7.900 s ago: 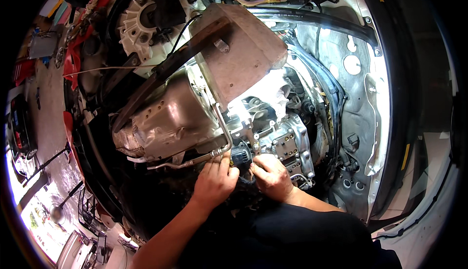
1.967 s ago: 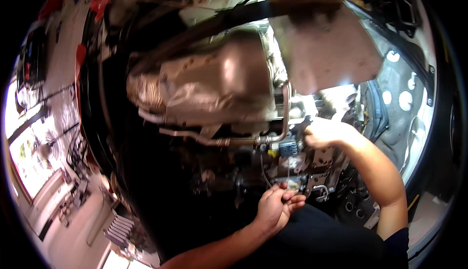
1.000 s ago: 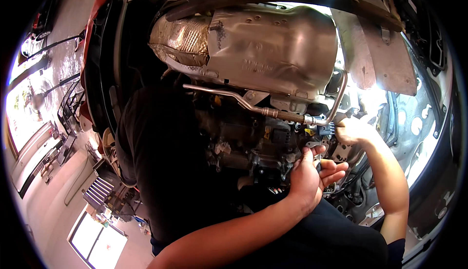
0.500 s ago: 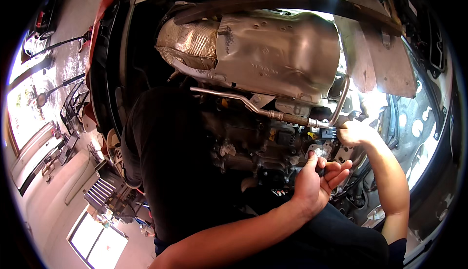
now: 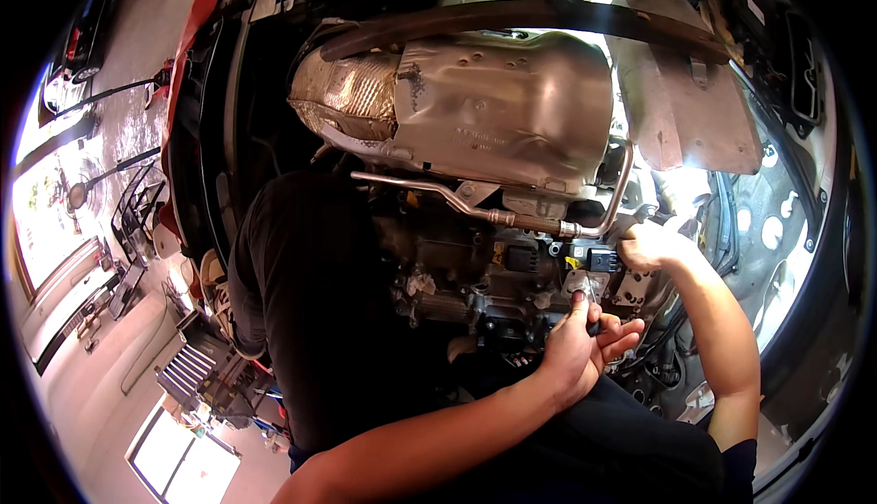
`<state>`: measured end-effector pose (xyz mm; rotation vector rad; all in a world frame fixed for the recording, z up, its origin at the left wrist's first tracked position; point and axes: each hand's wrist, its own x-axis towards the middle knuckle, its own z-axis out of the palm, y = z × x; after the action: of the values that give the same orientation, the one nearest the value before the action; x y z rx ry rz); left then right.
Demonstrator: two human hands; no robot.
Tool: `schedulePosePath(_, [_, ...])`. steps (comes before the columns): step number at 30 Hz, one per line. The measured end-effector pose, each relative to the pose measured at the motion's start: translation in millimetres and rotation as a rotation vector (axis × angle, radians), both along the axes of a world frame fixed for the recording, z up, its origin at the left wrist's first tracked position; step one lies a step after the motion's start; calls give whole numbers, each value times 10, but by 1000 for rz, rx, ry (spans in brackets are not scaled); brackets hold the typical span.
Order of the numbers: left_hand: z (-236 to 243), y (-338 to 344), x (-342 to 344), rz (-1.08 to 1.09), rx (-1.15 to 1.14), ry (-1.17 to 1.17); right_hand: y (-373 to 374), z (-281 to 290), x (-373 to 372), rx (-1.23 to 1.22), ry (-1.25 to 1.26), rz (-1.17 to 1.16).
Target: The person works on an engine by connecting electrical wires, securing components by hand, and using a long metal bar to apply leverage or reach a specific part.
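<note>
The left hand [image 5: 585, 349] pinches a thin tool [image 5: 594, 328] near the dark plug [image 5: 602, 260], maybe to hold it steady, while the right hand [image 5: 649, 244] bends in beside that plug, fingertips hidden, so I can't tell its grip.

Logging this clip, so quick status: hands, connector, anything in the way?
Left hand holds thin dark tool. Right hand beside black connector, grip unclear. Bent metal pipe just above it in picture.

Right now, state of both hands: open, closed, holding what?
Left hand: closed loosely around a thin dark-handled tool.
Right hand: at the dark ribbed housing; grip cannot be told.
</note>
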<state>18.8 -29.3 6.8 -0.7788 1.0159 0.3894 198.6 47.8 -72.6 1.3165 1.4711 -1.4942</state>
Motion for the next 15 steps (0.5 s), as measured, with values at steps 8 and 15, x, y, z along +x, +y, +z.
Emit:
schedulePosePath(8, [159, 217, 142, 135, -73, 28, 155, 208, -114, -58, 15, -95])
schedulePosePath(15, [153, 298, 205, 300, -185, 61, 170, 284, -126, -16, 44, -121])
